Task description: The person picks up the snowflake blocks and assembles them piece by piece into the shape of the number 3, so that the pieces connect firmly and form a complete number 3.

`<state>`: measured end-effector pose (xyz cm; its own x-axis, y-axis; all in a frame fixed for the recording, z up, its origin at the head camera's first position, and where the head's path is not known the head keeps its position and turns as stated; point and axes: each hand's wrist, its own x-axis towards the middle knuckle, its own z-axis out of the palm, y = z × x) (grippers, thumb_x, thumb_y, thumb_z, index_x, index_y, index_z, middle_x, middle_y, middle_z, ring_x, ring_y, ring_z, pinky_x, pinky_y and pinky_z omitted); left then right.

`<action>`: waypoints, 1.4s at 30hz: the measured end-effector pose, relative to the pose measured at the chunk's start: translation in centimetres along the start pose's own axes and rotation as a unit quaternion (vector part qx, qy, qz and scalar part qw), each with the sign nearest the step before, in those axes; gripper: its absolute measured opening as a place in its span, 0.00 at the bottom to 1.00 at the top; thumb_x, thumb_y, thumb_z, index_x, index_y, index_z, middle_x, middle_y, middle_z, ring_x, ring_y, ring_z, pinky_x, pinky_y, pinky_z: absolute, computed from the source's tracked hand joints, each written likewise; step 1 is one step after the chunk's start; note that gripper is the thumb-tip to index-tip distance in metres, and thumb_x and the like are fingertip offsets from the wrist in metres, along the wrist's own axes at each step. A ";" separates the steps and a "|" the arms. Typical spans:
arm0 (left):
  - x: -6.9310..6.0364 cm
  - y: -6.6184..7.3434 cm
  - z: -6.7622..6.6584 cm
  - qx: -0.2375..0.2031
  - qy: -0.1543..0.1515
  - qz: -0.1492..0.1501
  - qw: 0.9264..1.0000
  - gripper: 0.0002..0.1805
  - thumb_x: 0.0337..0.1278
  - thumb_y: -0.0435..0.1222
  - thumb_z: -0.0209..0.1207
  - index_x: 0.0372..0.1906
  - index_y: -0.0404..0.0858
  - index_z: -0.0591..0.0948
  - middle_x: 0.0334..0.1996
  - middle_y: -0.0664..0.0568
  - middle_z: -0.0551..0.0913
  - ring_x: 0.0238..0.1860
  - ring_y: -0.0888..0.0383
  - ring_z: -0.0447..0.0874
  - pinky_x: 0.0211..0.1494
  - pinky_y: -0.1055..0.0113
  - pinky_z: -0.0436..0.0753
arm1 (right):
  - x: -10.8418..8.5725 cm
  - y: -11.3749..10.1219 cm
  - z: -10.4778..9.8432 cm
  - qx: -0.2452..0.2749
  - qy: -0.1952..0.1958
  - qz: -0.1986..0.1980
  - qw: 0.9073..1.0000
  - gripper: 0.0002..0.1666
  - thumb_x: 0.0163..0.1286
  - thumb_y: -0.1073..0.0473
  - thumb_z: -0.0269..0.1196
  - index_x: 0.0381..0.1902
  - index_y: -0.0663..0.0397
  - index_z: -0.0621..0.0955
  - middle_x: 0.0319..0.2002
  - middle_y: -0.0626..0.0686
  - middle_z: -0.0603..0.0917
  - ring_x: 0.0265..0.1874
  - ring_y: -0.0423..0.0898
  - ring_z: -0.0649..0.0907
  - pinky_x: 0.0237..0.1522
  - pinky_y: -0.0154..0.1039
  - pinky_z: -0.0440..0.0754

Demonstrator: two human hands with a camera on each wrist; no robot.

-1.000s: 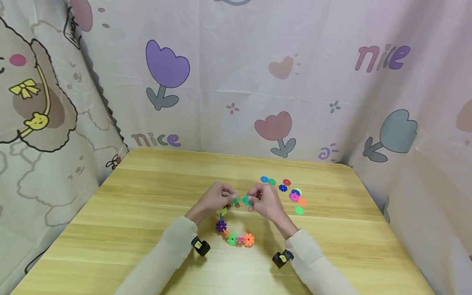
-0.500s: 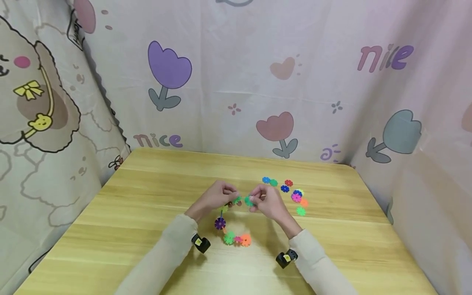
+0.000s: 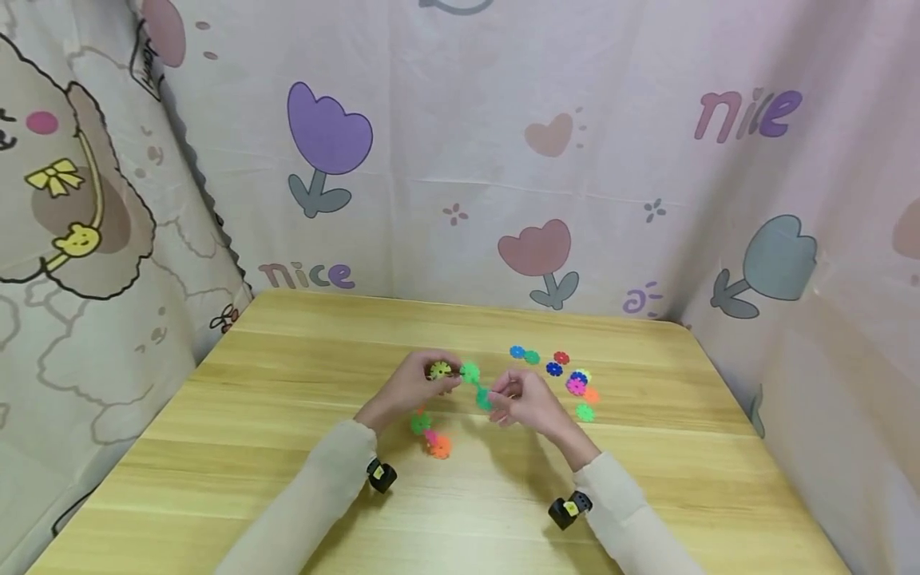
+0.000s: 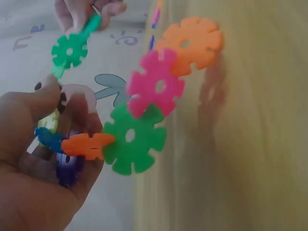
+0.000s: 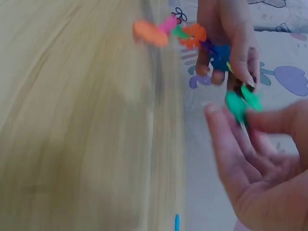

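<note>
A chain of interlocked plastic snowflake discs runs between my hands. My left hand [image 3: 410,387] pinches a dark disc [image 4: 62,102] partway along it. Over the left palm hang a yellow disc [image 3: 440,370], a blue disc [image 4: 49,139], a purple disc [image 4: 69,169] and an orange disc [image 4: 84,146] seen nearly edge-on. From there a green disc [image 4: 120,149], a pink disc [image 4: 145,86] and an orange end disc [image 4: 207,41] trail off. Past the left fingertips is a light green disc [image 3: 469,373]. My right hand [image 3: 528,402] pinches the teal disc [image 3: 484,398] joined to it.
Loose discs lie on the wooden table [image 3: 237,447] to the right of my hands, among them a red disc [image 3: 561,358], a dark blue disc [image 3: 553,370], a pink disc [image 3: 576,387] and a green disc [image 3: 585,413]. A printed curtain [image 3: 431,144] hangs behind the table.
My left hand has turned, swinging the trailing chain leftward and bringing the yellow disc up into sight. The right hand has moved slightly right and down, still holding the teal disc.
</note>
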<state>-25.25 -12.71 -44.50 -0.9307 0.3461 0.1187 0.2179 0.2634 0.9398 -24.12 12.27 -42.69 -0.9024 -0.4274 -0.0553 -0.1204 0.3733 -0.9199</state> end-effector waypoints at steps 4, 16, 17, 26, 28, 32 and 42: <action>0.2 0.3 -0.6 0.030 -0.024 0.012 0.999 0.08 0.67 0.33 0.66 0.48 0.41 0.88 0.49 0.46 0.87 0.41 0.42 0.87 0.49 0.48 0.90 | -0.3 0.7 -2.8 -0.115 0.018 -0.020 0.993 0.11 0.74 0.61 0.65 0.47 0.65 0.83 0.39 0.63 0.88 0.34 0.55 0.88 0.37 0.48 0.90; 0.6 1.3 -1.5 0.097 -0.061 0.030 0.993 0.05 0.61 0.31 0.70 0.38 0.44 0.89 0.40 0.53 0.90 0.41 0.59 0.84 0.48 0.66 0.83 | 0.4 5.5 -10.1 -0.366 0.117 0.042 0.922 0.16 0.68 0.63 0.68 0.50 0.67 0.85 0.43 0.64 0.87 0.37 0.53 0.83 0.41 0.51 0.83; 0.6 1.4 -1.5 0.096 -0.062 0.030 0.993 0.05 0.60 0.31 0.71 0.38 0.44 0.89 0.39 0.54 0.90 0.42 0.58 0.84 0.50 0.65 0.84 | 0.5 5.8 -10.2 -0.368 0.116 0.044 0.922 0.16 0.68 0.63 0.69 0.50 0.67 0.85 0.43 0.65 0.87 0.36 0.53 0.82 0.41 0.50 0.83; 0.8 1.4 -1.3 0.100 -0.066 0.015 0.993 0.06 0.55 0.31 0.74 0.35 0.45 0.91 0.38 0.56 0.91 0.42 0.59 0.86 0.56 0.60 0.83 | 1.1 7.2 -10.5 -0.351 0.116 0.043 0.928 0.09 0.64 0.65 0.72 0.40 0.65 0.86 0.37 0.62 0.88 0.35 0.52 0.85 0.41 0.49 0.86; 0.9 1.4 -1.3 0.105 -0.069 0.014 0.992 0.06 0.55 0.32 0.74 0.35 0.46 0.92 0.38 0.57 0.91 0.44 0.56 0.86 0.57 0.59 0.83 | 1.2 7.3 -10.5 -0.343 0.121 0.045 0.930 0.06 0.64 0.66 0.72 0.37 0.63 0.86 0.35 0.60 0.88 0.33 0.51 0.83 0.40 0.47 0.85; 1.0 1.4 -1.3 0.114 -0.078 0.019 0.990 0.06 0.54 0.33 0.75 0.35 0.48 0.91 0.38 0.58 0.91 0.45 0.52 0.86 0.59 0.58 0.82 | 1.3 6.5 -10.2 -0.319 0.129 0.028 0.938 0.04 0.65 0.65 0.72 0.35 0.59 0.86 0.33 0.57 0.88 0.30 0.48 0.82 0.36 0.42 0.83; 1.0 1.8 -1.0 0.130 -0.097 0.023 0.987 0.07 0.52 0.30 0.75 0.32 0.45 0.90 0.35 0.58 0.90 0.42 0.59 0.84 0.57 0.59 0.83 | 1.9 1.7 -6.3 -0.223 0.065 -0.100 0.967 0.05 0.67 0.69 0.69 0.40 0.59 0.88 0.32 0.54 0.89 0.28 0.45 0.85 0.30 0.30 0.84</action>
<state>-26.04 -12.77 -42.37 -0.8500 0.5219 0.0715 0.3492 0.4567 0.8182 -28.62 17.28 -41.90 -0.8838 -0.4310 0.1822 -0.4380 0.6249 -0.6463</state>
